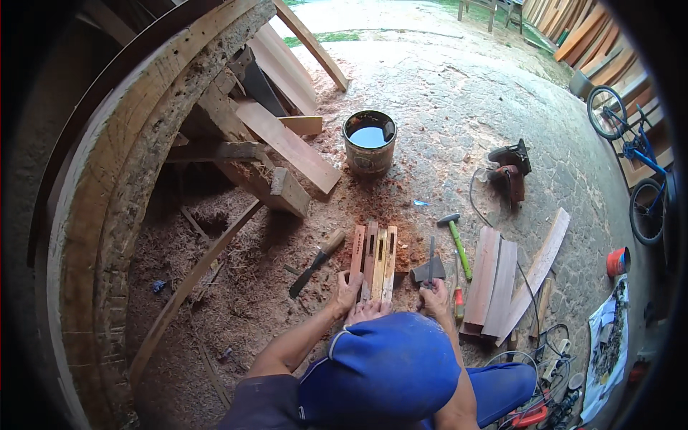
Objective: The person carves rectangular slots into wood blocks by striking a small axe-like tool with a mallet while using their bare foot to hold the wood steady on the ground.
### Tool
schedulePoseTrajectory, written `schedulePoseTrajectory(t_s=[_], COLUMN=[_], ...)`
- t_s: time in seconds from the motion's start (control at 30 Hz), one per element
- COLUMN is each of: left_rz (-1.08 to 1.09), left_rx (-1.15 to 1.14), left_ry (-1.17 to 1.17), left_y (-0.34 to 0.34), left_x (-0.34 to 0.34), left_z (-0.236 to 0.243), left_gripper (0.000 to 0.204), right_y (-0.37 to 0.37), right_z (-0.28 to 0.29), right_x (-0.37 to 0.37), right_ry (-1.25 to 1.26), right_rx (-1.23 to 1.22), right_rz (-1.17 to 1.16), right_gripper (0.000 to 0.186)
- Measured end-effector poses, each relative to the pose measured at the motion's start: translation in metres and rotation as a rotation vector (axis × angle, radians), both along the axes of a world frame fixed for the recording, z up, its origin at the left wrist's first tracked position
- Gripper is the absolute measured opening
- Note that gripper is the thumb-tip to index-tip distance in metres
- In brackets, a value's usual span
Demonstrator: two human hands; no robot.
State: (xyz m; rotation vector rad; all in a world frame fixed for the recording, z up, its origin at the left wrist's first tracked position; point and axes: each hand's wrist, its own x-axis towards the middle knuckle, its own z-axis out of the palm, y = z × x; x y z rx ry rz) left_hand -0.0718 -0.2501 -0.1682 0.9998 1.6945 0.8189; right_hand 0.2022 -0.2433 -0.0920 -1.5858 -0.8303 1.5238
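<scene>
The left hand [347, 292] rests on the near end of a small bundle of wooden slats [373, 259] that lies on the sawdust-covered ground, running away from the person. The fingers are spread over the leftmost slat, pressing on it rather than wrapped around it. Just to the right, a bare foot [368, 312] sits on the near ends of the same slats.

The right hand [434, 297] is to the right of the bundle, closed around the handle of a hatchet [428, 269], whose grey blade lies on the ground just beyond the knuckles, close to the slats but not touching them.

A chisel [315, 263] with a wooden handle lies at a slant to the left of the bundle, near the left hand but apart from it. A hammer [456, 244] with a green handle lies right of the hatchet, and beyond it a few short boards [494, 279] lie side by side. Farther off stands a metal bucket [369, 142] holding liquid, and to its right a power tool [510, 172] with its cord. A big curved wooden frame [122, 165] fills the left side. A blue bicycle [634, 154] stands at the far right.
</scene>
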Motion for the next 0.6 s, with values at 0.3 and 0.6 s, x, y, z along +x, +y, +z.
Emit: schedulePoseTrajectory(t_s=[0.3,0.6], left_rz=[-0.029,0.043], left_rx=[0.018,-0.014], left_ry=[0.047,0.006], left_y=[-0.001,-0.007], left_x=[0.001,-0.056], left_z=[0.013,0.002], left_gripper=[0.08,0.079], right_y=[-0.015,-0.015], right_z=[-0.018,-0.028], right_x=[0.038,0.028], right_ry=[-0.032,-0.051], right_rx=[-0.026,-0.037], right_rz=[-0.072,-0.01], right_gripper=[0.034,0.031])
